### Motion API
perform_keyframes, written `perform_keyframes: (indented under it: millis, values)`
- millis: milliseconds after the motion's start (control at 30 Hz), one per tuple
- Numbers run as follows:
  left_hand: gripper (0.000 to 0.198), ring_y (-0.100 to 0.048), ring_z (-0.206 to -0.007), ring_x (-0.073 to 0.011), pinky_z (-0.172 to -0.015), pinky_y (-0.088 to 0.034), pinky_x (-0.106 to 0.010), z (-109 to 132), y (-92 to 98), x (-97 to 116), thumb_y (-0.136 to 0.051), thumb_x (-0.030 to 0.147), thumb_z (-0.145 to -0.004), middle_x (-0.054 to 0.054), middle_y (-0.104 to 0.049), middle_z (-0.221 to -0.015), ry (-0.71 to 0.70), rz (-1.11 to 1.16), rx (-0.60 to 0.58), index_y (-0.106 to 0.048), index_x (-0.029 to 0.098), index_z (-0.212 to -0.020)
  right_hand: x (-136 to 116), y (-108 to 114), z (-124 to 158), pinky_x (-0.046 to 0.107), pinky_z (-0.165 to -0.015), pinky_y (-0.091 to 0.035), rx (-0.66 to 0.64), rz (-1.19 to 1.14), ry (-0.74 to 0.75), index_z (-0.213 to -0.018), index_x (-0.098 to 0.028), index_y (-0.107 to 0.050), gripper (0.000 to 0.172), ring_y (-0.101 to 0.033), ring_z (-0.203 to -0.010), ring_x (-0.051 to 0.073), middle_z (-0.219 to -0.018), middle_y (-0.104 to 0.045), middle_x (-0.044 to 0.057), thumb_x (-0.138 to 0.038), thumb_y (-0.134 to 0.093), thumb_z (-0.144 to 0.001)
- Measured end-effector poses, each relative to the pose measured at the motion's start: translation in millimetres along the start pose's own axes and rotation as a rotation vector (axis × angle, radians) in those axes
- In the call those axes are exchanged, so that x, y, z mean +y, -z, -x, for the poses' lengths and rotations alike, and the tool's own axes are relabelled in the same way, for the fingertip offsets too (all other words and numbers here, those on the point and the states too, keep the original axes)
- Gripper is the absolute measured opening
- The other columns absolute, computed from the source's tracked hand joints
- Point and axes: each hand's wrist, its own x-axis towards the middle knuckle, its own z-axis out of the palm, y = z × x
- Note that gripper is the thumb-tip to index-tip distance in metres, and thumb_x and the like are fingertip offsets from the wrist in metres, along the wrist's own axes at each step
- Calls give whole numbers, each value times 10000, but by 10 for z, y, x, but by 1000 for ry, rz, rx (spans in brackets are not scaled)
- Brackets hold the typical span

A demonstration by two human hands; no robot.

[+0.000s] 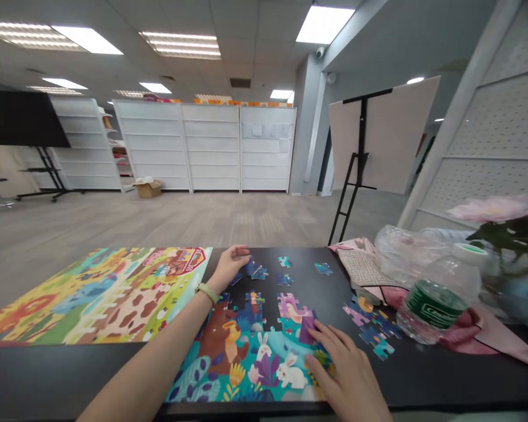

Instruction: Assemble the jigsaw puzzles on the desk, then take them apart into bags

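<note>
The left hand [231, 262] rests among loose puzzle pieces [259, 272] on the black counter [48, 375], while the right hand [345, 366] touches a purple piece [308, 329] beside the partly built puzzle [246, 351].

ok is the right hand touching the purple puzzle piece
Touching: the head view shows the right hand with its fingertips pressed against the edge of the purple puzzle piece.

- bright, even light from the ceiling light panels [323, 24];
- soft, faint shadows on the bench [61, 375] beneath the right hand [347, 369];
- small glare on the plastic water bottle [435, 299];
- wide-angle distortion tilts the pegboard wall [501, 129] at the right edge
</note>
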Motion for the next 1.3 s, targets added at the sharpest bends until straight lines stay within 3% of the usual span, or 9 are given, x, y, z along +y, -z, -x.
perform_keyframes:
  millis: [200, 400, 467, 600, 767, 1000, 1133, 1300]
  values:
    - [458, -679, -927, -174, -803, -531, -285, -27, -13, 271, -790, 293, -733, -97, -689, -1067, 11, 86, -12, -610, 161, -1133, 100, -89, -29, 513, -1020, -458, 36, 12, 21, -1286, -320, -647, 465, -471, -1342, 323, -1441, -555, 12, -525, -486, -901]
    - [469, -695, -809, -179, -753, -535, -299, 142, 69, 630, -874, 217, -622, -84, -710, -943, 104, 9, -369, -678, 138, -1040, 160, -153, -45, 506, -1024, -461, 64, -2, 41, -1275, -327, -654, 460, -476, -1342, 317, -1431, -566, 12, -534, -493, -896]
    - [466, -697, -813, -186, -755, -535, -303, 249, 183, 625, -881, 213, -607, -77, -706, -914, 148, -25, -447, -682, 131, -1019, 163, -155, -49, 513, -1032, -451, 68, 0, 32, -1274, -329, -654, 463, -475, -1342, 318, -1436, -561, 13, -537, -491, -894]
    - [460, -700, -820, -188, -752, -531, -310, 425, 389, 454, -866, 268, -640, -62, -684, -914, 187, -57, -457, -659, 141, -1030, 165, -140, -62, 514, -1022, -460, 50, -2, 21, -1256, -330, -669, 479, -496, -1323, 327, -1424, -572, 20, -563, -504, -872]
    - [446, -695, -828, -198, -754, -528, -313, 456, 428, 293, -858, 313, -660, -60, -677, -919, 177, -79, -468, -660, 149, -1025, 182, -140, -74, 509, -1019, -466, 65, -5, 33, -1257, -318, -671, 495, -499, -1319, 329, -1417, -579, 29, -574, -500, -869]
    - [245, -687, -955, -210, -814, -516, -301, 457, 454, 466, -669, 344, -870, -96, -713, -1017, 134, -96, -558, -679, 160, -1031, 200, -156, -53, 503, -1019, -475, 72, -3, 38, -1256, -318, -669, 495, -502, -1318, 320, -1417, -579, 28, -582, -501, -873]
    - [329, -666, -1055, -238, -917, -502, -350, 505, 455, 547, -738, 203, -777, -110, -679, -1126, 116, -73, -634, -656, 171, -1095, 197, -152, -44, 505, -1035, -462, 68, 2, 41, -1275, -330, -652, 494, -490, -1332, 313, -1429, -567, 15, -588, -495, -884]
    - [444, -643, -1085, -249, -829, -517, -312, 496, 466, 563, -750, 136, -718, -118, -636, -1202, 137, -107, -656, -641, 187, -1145, 204, -162, -51, 510, -1037, -459, 53, 1, 32, -1286, -339, -644, 497, -479, -1342, 315, -1437, -559, 7, -592, -494, -885]
